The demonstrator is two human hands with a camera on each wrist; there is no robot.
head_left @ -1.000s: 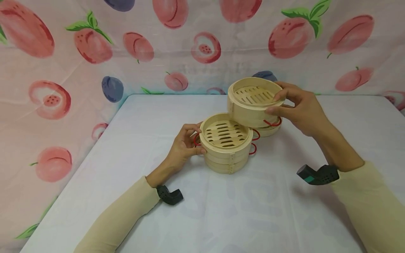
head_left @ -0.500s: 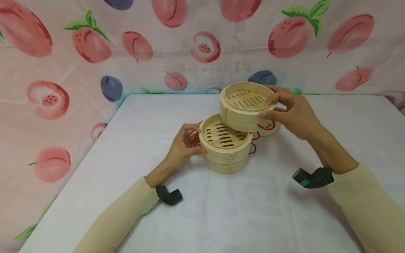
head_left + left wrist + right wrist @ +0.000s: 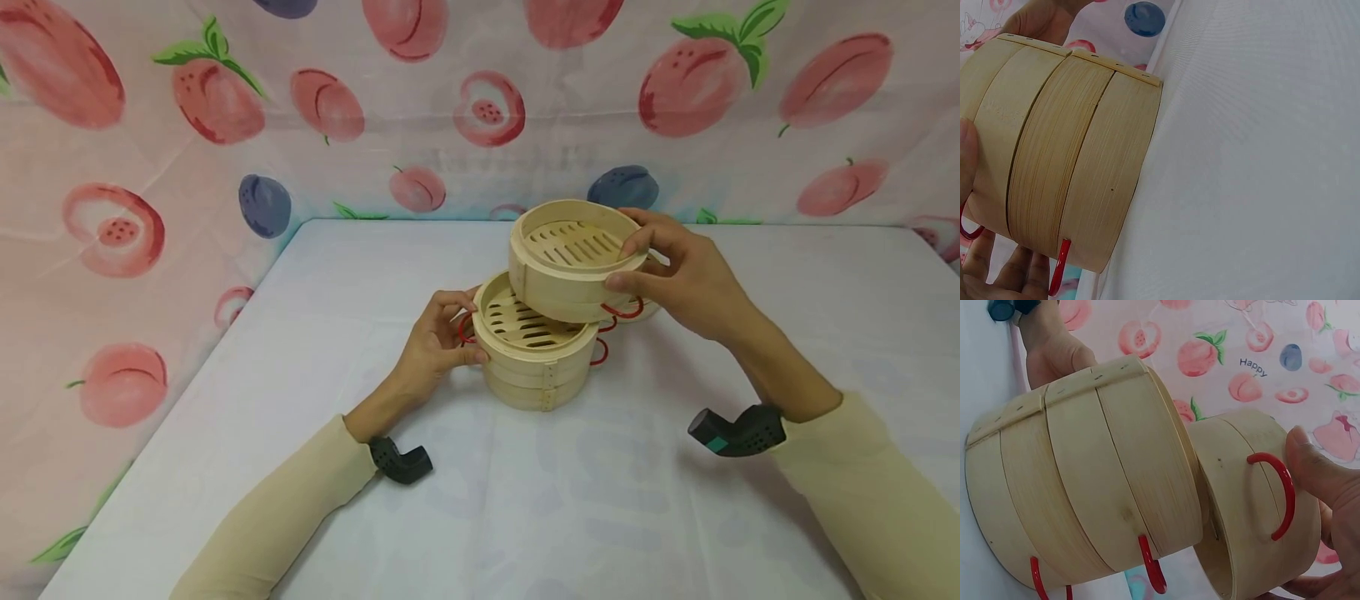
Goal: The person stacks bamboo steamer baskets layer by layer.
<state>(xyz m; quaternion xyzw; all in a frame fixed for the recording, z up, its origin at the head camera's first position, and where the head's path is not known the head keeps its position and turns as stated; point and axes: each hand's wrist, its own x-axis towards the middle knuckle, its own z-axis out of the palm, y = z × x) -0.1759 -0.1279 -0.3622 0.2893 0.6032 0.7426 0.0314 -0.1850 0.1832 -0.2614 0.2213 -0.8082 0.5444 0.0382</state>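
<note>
My left hand point(image 3: 435, 337) grips the left side of a stack of two round bamboo steamer baskets point(image 3: 536, 375), thumb at the front and fingers round the back by a red handle. Slots show in the upper basket's floor. My right hand point(image 3: 693, 275) pinches the right rim of another bamboo steamer basket point(image 3: 558, 287), thumb outside, a finger inside. This basket hangs tilted over the stack's back right, covering part of its opening. In the right wrist view, the held steamer basket point(image 3: 1254, 519) overlaps the stack's rim point(image 3: 1172, 412), its red handle towards me.
Another bamboo basket point(image 3: 648, 310) stands behind on the table, mostly hidden by the held one. The white-covered table point(image 3: 420, 533) meets a peach-patterned cloth point(image 3: 420, 100) at the back and left. Dark cameras point(image 3: 738, 431) sit on both wrists.
My right hand has brought its steamer basket left, down and nearer, so it overlaps more of the stack. My left hand and the stack have stayed in place.
</note>
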